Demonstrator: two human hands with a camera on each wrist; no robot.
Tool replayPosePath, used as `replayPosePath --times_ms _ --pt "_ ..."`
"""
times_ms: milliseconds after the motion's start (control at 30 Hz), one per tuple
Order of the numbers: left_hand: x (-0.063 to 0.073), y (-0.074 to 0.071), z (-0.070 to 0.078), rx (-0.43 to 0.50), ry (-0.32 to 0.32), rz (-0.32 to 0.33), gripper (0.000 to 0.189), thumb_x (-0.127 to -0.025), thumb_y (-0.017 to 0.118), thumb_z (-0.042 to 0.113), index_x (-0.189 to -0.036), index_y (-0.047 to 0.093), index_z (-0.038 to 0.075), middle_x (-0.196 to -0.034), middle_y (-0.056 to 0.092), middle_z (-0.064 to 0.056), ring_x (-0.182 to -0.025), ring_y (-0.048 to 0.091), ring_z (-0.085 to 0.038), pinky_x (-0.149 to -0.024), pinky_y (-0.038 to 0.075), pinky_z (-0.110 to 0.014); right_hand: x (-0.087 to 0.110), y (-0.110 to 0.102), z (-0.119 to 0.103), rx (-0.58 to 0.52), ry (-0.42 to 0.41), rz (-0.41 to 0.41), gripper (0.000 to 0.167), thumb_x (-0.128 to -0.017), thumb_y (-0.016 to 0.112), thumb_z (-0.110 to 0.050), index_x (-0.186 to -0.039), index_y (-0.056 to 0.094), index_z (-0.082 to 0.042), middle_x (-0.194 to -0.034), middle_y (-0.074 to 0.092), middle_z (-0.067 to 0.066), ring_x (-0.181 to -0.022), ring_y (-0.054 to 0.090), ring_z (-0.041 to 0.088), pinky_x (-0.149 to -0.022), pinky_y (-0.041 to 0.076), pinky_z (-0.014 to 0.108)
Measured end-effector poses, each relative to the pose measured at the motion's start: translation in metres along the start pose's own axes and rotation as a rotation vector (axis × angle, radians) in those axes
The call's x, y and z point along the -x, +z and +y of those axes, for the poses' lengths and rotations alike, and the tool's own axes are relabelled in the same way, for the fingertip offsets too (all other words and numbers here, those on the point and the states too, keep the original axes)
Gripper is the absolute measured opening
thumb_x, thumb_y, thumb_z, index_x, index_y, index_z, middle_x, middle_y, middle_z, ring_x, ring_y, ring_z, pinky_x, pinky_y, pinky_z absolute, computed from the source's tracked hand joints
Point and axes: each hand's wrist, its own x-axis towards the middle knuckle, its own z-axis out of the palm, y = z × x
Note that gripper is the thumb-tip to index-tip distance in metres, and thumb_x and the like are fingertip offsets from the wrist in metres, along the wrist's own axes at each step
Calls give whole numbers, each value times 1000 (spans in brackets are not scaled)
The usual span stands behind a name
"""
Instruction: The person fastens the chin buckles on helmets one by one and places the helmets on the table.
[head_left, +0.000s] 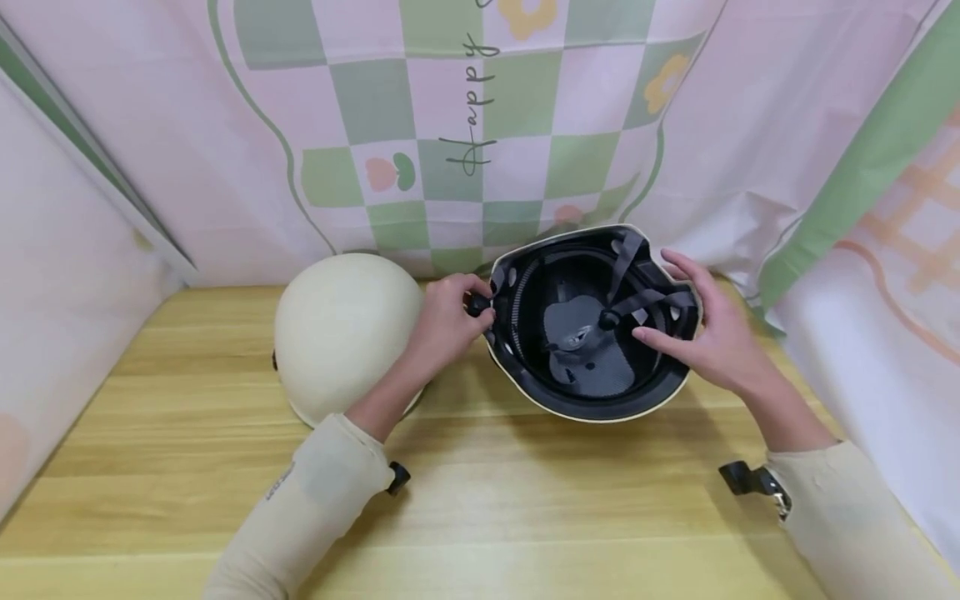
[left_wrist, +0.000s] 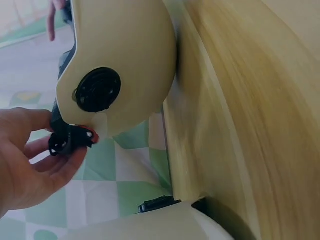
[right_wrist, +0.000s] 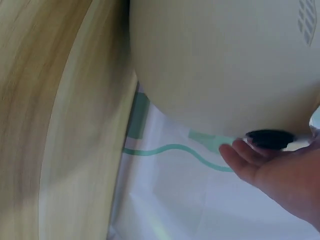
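An upturned cream helmet (head_left: 588, 408) shows its black lining and grey straps. My left hand (head_left: 448, 321) is at its left rim and pinches a black buckle (left_wrist: 75, 139) with a red part, on a dark strap. Above the buckle in the left wrist view is a round black side disc (left_wrist: 99, 90). My right hand (head_left: 716, 333) grips the helmet's right side, thumb over the rim and fingers outside. The right wrist view shows those fingers by another black disc (right_wrist: 271, 139). A second cream helmet (head_left: 348, 333) sits dome-up to the left, behind my left wrist.
Both helmets are on a wooden table (head_left: 480, 517). A checked green and white curtain (head_left: 517, 100) hangs close behind them. White and pink cloth (head_left: 75, 208) stands on the left, and more cloth (head_left: 862, 375) borders the right.
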Motion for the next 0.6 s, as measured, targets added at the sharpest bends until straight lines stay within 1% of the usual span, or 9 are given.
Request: replayPosePath --times_ms 33,100,167,200,267,333,367,467,600 --pt "0 0 -1 51 -14 16 15 -83 77 0 -98 76 -1 -99 76 -14 -87 71 -27 -77 57 -32 0 0 -1 3 -7 6 96 -79 87 -12 -161 37 -16 -151 45 29 -138 39 49 -119 22 64" --pt "-1 1 -2 161 -45 46 15 -83 76 -3 -98 75 -3 -98 75 -16 -85 73 -27 -70 57 -26 -1 2 -1 32 -30 23 95 -78 88 -12 -160 39 -15 -152 46 27 -137 41 51 -117 24 66" --pt "-1 0 -1 272 -68 75 15 -85 75 -6 -100 74 -5 -100 75 -19 -89 75 -28 -68 57 -23 -1 4 -1 61 -61 41 93 -77 89 -11 -158 43 -13 -153 47 24 -137 42 50 -115 28 65" --pt "-2 0 -1 323 -80 87 16 -85 74 -8 -101 73 -6 -101 74 -20 -91 75 -29 -69 57 -21 -1 5 0 75 -82 50 93 -76 89 -10 -157 45 -12 -153 47 23 -137 42 49 -115 30 65" --pt "-3 0 0 396 -95 112 15 -87 72 -10 -102 73 -7 -104 74 -21 -95 74 -29 -70 57 -20 -1 7 1 105 -125 66 91 -74 90 -9 -154 49 -10 -152 48 23 -137 43 49 -112 33 65" --pt "-5 0 1 459 -104 127 15 -88 71 -11 -103 72 -8 -109 72 -22 -99 73 -30 -76 58 -20 -1 9 3 136 -166 83 88 -71 90 -9 -151 53 -9 -150 50 24 -136 44 49 -110 34 66" --pt "-5 0 1 485 -110 132 15 -88 71 -11 -104 72 -8 -110 72 -22 -101 73 -30 -77 58 -20 -1 10 3 156 -187 88 87 -69 90 -9 -149 54 -8 -149 50 25 -136 44 49 -110 35 67" --pt "-8 1 3 571 -128 131 16 -90 69 -12 -106 71 -10 -114 70 -21 -103 73 -32 -76 57 -20 0 13 3 230 -259 89 80 -68 89 -11 -142 60 -5 -144 53 28 -137 43 52 -115 28 68" --pt "-9 3 5 669 -177 88 17 -95 66 -11 -111 71 -11 -120 68 -19 -105 72 -30 -79 59 -23 -1 18 -1 315 -358 56 70 -69 88 -12 -134 65 -3 -137 58 27 -140 42 53 -119 19 71"
